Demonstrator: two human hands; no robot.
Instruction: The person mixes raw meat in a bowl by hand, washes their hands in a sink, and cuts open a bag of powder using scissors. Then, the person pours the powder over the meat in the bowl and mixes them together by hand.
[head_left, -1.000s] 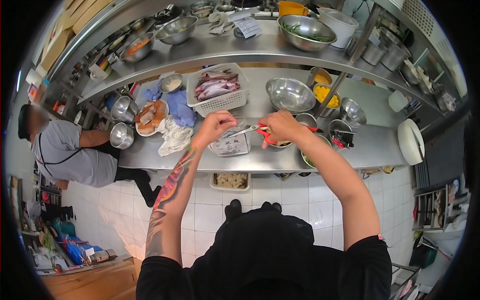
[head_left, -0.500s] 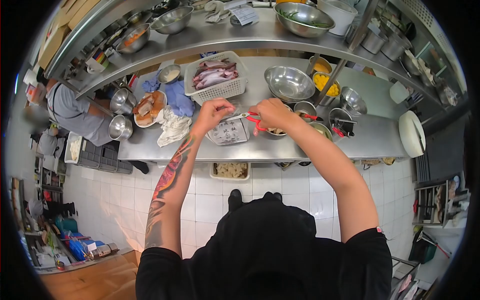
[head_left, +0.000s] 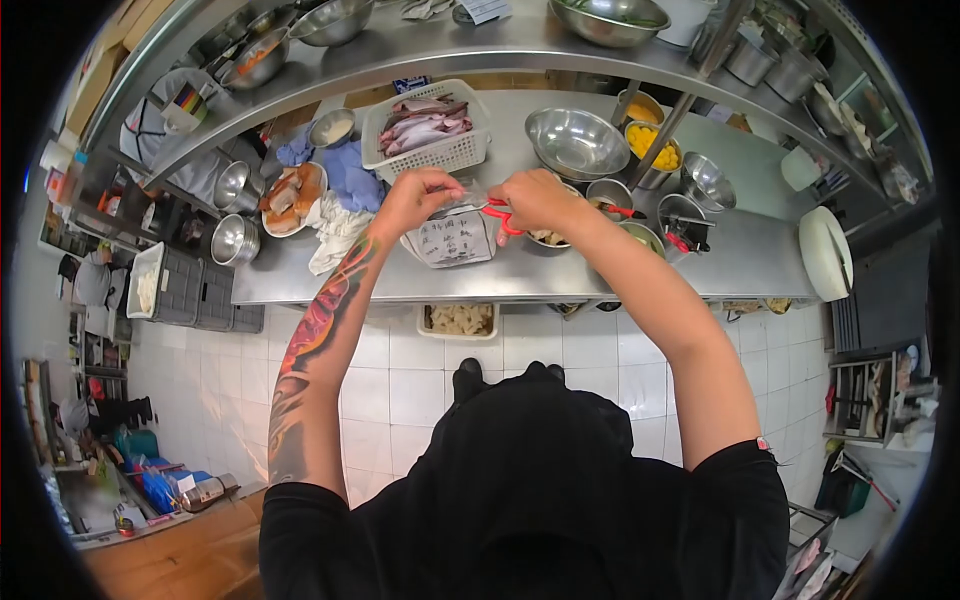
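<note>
My right hand grips a pair of scissors by the red handles, the blades directed left toward clear plastic. The fingertips of my left hand pinch the top edge of a clear plastic bag. Below both hands, a pale package with handwritten dark characters rests on the steel counter; the plastic seems to belong to it, though the join is hard to make out. Just beyond is a white basket of raw fish.
A large steel bowl stands behind my right hand, with several smaller pots and bowls to its right. White cloth and a plate of meat lie to the left. A steel shelf spans above the counter. Another person stands at left.
The scissors have tilted, their blades no longer lying across the top of the label. My head view has shifted slightly. At left, the other person has moved farther back behind the shelf.
</note>
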